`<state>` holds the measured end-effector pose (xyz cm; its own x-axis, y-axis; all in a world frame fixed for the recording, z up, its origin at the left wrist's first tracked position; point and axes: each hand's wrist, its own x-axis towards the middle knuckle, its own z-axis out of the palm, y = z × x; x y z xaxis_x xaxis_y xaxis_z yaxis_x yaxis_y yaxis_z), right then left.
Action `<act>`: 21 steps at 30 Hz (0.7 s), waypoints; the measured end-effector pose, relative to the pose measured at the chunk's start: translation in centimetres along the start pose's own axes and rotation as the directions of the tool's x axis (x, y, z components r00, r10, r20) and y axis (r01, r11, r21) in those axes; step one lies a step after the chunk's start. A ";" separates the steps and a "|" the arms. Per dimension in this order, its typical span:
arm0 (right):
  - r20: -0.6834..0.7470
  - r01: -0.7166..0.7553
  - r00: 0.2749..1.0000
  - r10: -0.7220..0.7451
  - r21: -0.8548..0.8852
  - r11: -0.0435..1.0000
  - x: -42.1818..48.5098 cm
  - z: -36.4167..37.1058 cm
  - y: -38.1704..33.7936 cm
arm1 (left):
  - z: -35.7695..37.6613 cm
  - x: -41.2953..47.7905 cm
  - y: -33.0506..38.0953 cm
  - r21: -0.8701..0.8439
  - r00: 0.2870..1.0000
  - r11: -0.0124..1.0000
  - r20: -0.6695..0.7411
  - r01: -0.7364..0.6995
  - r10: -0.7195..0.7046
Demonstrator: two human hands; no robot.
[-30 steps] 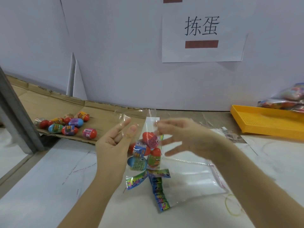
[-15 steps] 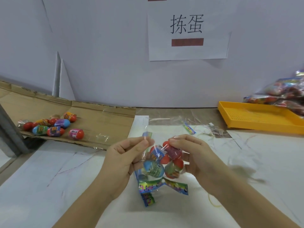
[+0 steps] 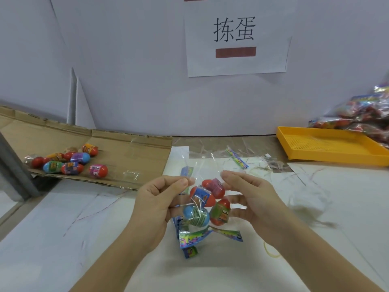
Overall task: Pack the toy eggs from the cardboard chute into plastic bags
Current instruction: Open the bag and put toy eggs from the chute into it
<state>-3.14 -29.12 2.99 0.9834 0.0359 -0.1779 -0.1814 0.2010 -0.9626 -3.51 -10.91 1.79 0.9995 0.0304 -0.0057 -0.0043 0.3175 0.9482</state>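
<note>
Clear plastic bag [image 3: 200, 170] w/ 4 toy eggs [image 3: 202, 197] hangs upright — more loose eggs [image 3: 71, 167] on cardboard chute [image 3: 130, 152].

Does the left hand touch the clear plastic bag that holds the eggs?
Touching. The head view shows the left hand pinching the top edge of the plastic bag between thumb and forefinger.

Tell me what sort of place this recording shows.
Probably a hand-packing bench in a small workshop: toy eggs lie loose on a cardboard chute, a plastic bag holds more eggs, filled bags pile up beside a yellow tray, and a printed sign hangs on the wall.
</note>
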 end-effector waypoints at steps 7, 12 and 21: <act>-0.045 0.042 0.998 -0.042 0.021 0.999 0.6 -0.7 -0.3 | 0.3 0.0 -0.2 0.032 0.999 0.999 -0.053 -0.003 0.005; -0.029 0.106 0.994 -0.105 0.019 0.994 0.9 -0.8 -0.2 | 0.2 0.3 -0.6 0.063 0.991 0.998 -0.131 0.006 0.002; 0.050 0.168 0.984 -0.169 0.033 0.985 0.9 -1.3 -0.5 | -0.1 0.1 -0.2 0.125 0.986 0.986 -0.108 -0.113 0.127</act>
<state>-2.15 -30.51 3.08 0.9987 0.0507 -0.0021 -0.0140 0.2361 -0.9716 -3.37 -10.84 1.57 0.9817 0.1726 0.0802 -0.1133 0.1915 0.9749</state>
